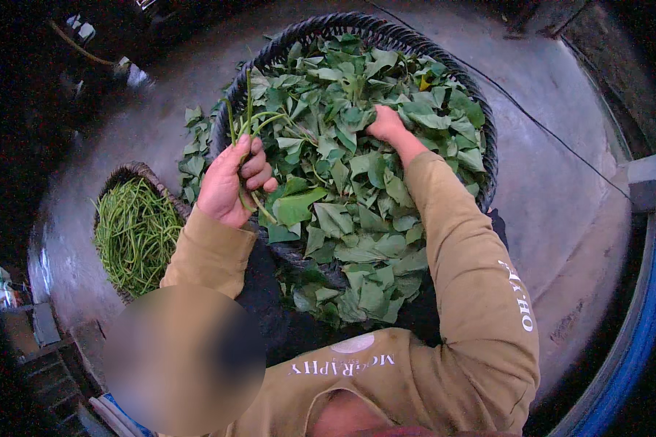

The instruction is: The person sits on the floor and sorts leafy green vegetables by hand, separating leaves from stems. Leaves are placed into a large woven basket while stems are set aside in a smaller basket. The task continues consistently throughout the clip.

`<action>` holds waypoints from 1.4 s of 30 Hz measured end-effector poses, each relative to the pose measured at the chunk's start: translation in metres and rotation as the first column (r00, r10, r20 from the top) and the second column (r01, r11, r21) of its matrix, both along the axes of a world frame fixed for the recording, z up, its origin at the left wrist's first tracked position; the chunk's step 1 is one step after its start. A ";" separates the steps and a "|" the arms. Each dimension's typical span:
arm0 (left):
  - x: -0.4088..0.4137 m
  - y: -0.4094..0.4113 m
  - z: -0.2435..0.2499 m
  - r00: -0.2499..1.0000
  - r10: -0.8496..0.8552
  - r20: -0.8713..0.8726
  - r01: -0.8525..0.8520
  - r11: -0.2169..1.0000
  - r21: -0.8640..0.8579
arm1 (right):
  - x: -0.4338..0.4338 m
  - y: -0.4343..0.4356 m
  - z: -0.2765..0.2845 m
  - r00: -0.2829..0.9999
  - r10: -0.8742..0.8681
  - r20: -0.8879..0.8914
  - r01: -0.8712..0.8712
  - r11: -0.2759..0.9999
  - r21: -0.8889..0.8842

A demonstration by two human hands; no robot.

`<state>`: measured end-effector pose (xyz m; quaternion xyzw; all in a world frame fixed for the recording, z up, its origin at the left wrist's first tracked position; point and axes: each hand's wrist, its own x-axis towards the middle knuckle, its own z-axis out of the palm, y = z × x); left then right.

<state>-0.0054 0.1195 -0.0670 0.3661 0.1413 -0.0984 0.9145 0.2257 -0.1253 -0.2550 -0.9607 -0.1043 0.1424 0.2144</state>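
Observation:
Several slender green stems (pixel 249 101) are pinched between the thumb and fingers of my left hand (pixel 229 180), above the left side of a large dark woven basket (pixel 489 142). Heart-shaped green leaves (pixel 361 164) on stalks heap the basket up to its rim. My right hand (pixel 388 124) reaches into the middle of this heap. Its fingertips are hidden among the leaves, so what they grip is not visible. A single bright green leaf (pixel 298 207) lies just below my left hand.
Left of the large basket stands a smaller woven basket (pixel 156 177) full of cut green stems (pixel 136 240). Leaves (pixel 194 158) spill beyond the large basket's left side, and others (pixel 361 297) lie near my lap. A thin dark cable (pixel 546 131) crosses the concrete floor (pixel 541 218).

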 end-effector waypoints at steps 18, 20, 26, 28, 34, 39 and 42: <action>-0.006 -0.009 0.019 0.991 -0.060 0.118 0.074 0.991 -0.111 | 0.017 -0.089 0.187 0.976 -0.093 0.198 0.091 0.996 0.019; -0.005 -0.009 0.016 0.994 -0.058 0.095 0.067 0.994 -0.090 | 0.017 -0.087 0.169 0.941 0.012 0.337 0.067 0.973 -0.223; 0.032 -0.010 0.013 1.000 -0.026 0.006 0.026 0.998 0.052 | -0.027 0.009 0.131 0.885 0.452 0.108 -0.443 0.891 -0.101; 0.056 -0.016 0.020 0.999 -0.021 0.033 0.017 0.994 0.111 | -0.040 0.024 0.066 0.899 0.433 -0.057 -0.437 0.897 -0.072; 0.080 -0.041 0.006 0.999 -0.051 0.015 0.048 0.989 0.138 | -0.052 0.052 0.008 0.978 0.102 -0.183 -0.128 0.983 -0.135; 0.073 -0.017 -0.035 0.998 0.004 -0.066 0.000 0.998 0.062 | -0.012 0.008 0.029 0.930 0.145 -0.337 -0.057 0.964 0.258; 0.061 -0.009 -0.034 0.994 0.077 -0.081 -0.069 0.993 0.091 | -0.019 -0.016 0.113 0.849 0.109 -0.517 0.187 0.853 0.487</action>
